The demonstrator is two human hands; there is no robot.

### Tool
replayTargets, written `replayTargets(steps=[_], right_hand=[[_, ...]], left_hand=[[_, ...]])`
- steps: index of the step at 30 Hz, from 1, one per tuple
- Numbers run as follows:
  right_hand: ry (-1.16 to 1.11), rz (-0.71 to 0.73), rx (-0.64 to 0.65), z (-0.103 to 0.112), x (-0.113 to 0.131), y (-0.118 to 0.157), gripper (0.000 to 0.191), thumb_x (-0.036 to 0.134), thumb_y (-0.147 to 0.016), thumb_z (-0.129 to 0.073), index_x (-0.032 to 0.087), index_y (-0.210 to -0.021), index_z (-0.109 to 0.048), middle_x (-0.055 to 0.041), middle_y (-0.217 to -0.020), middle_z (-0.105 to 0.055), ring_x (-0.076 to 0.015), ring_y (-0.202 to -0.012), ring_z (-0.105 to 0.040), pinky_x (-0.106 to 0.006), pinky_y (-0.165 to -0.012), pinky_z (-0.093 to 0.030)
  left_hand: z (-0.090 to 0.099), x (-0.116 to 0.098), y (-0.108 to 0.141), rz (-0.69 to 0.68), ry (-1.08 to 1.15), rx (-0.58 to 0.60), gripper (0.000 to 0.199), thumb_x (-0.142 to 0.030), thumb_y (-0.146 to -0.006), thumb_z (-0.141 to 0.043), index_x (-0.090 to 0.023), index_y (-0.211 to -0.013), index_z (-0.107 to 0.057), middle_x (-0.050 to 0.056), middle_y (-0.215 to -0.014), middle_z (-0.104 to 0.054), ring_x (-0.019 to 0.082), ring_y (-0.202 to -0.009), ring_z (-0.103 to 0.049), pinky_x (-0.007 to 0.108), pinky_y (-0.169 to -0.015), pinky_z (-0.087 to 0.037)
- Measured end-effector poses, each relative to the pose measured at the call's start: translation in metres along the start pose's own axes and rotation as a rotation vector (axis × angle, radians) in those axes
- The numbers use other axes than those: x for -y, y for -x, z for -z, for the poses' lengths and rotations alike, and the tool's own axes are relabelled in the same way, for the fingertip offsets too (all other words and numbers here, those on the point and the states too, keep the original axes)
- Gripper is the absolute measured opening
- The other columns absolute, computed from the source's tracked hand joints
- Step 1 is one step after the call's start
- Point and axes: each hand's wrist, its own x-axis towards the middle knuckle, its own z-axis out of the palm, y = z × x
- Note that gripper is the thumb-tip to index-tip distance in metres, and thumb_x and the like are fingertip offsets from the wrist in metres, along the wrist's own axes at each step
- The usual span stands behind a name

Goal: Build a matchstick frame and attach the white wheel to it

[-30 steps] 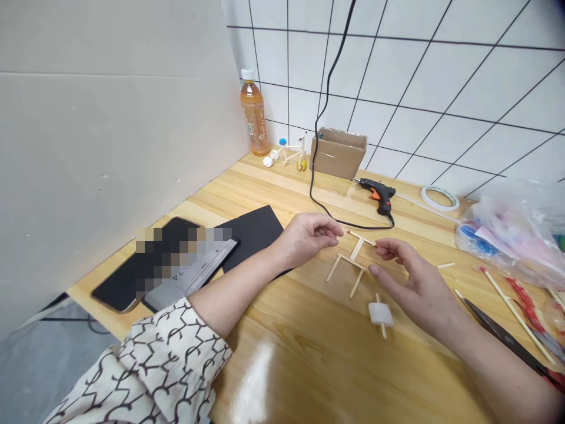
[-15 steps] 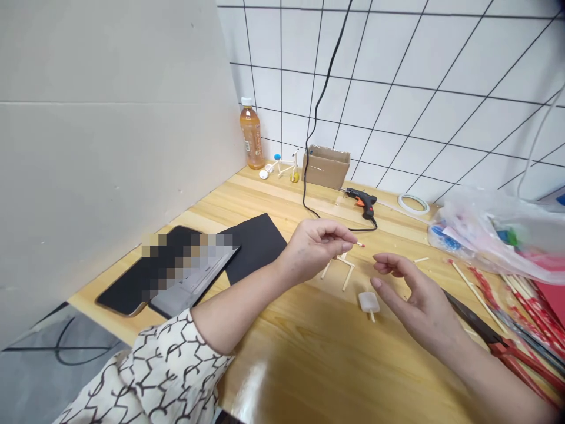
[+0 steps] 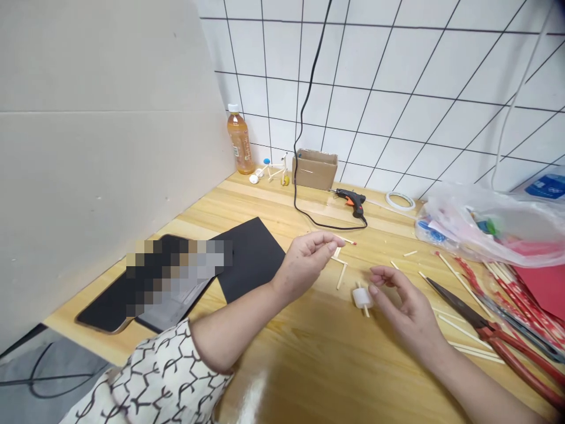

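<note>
My left hand point(image 3: 311, 256) is closed in a pinch above a small frame of pale sticks point(image 3: 341, 274). What its fingertips hold, if anything, is hidden. A red-tipped matchstick point(image 3: 348, 239) shows just beyond those fingertips; whether they touch it I cannot tell. My right hand point(image 3: 408, 303) is open, thumb and fingers curved and apart with nothing between them. Close to its thumb is a small white block point(image 3: 361, 298) with a thin stick through it, on the wooden table point(image 3: 304, 359).
Behind stand a toy bicycle point(image 3: 273, 171), a drink bottle point(image 3: 241, 144), a cardboard box point(image 3: 314, 171), a glue gun point(image 3: 351, 200) and a tape roll point(image 3: 399, 201). At right lie scissors point(image 3: 489, 330), sticks and a plastic bag point(image 3: 468, 215). Phones point(image 3: 106, 306) and black card point(image 3: 251, 253) lie left.
The view has shifted, so the table things sit further left. The white block has turned, and its stick now shows at both ends. Both hands keep much the same shape.
</note>
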Motion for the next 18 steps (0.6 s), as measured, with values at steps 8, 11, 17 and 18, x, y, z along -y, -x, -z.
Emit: replayTargets(steps=[8,11,17,18], right_hand=[[-0.17,-0.049,0.035,-0.009,-0.012,0.002,0.025,0.038,-0.084,-0.052,0.019,-0.101,-0.053,-0.005,-0.085,-0.06,-0.018,-0.077,-0.058,-0.031,-0.07,-0.047],[-0.211,-0.081,0.066,-0.009,-0.014,0.003,0.026,0.039,-0.085,-0.052,0.019,-0.102,-0.053,-0.0047,-0.083,-0.06,-0.0182,-0.077,-0.058,-0.03,-0.066,-0.047],[-0.23,-0.101,0.081,-0.01,-0.015,0.003,0.027,0.039,-0.084,-0.052,0.019,-0.103,-0.053,-0.0045,-0.082,-0.06,-0.0177,-0.075,-0.057,-0.029,-0.063,-0.047],[-0.235,-0.104,0.081,-0.01,-0.015,0.002,0.027,0.039,-0.084,-0.052,0.019,-0.102,-0.054,-0.0043,-0.082,-0.06,-0.0176,-0.075,-0.057,-0.029,-0.063,-0.047]], left_hand=[[0.004,0.005,0.0,0.019,-0.107,0.011,0.013,-0.021,-0.075,-0.055,-0.012,-0.081,-0.062,-0.003,-0.06,-0.048,0.007,-0.055,-0.039,0.021,-0.054,-0.032],[0.004,0.007,-0.001,0.041,-0.12,-0.005,0.011,-0.02,-0.071,-0.059,-0.011,-0.077,-0.063,-0.001,-0.062,-0.054,0.008,-0.057,-0.043,0.021,-0.056,-0.034],[0.009,0.005,-0.004,0.072,-0.053,-0.05,0.014,-0.022,-0.063,-0.068,-0.013,-0.073,-0.062,-0.001,-0.063,-0.056,0.008,-0.059,-0.047,0.021,-0.056,-0.036],[0.01,0.004,-0.005,0.069,-0.048,-0.053,0.014,-0.022,-0.064,-0.068,-0.013,-0.073,-0.062,-0.002,-0.061,-0.055,0.008,-0.056,-0.046,0.02,-0.054,-0.035]])
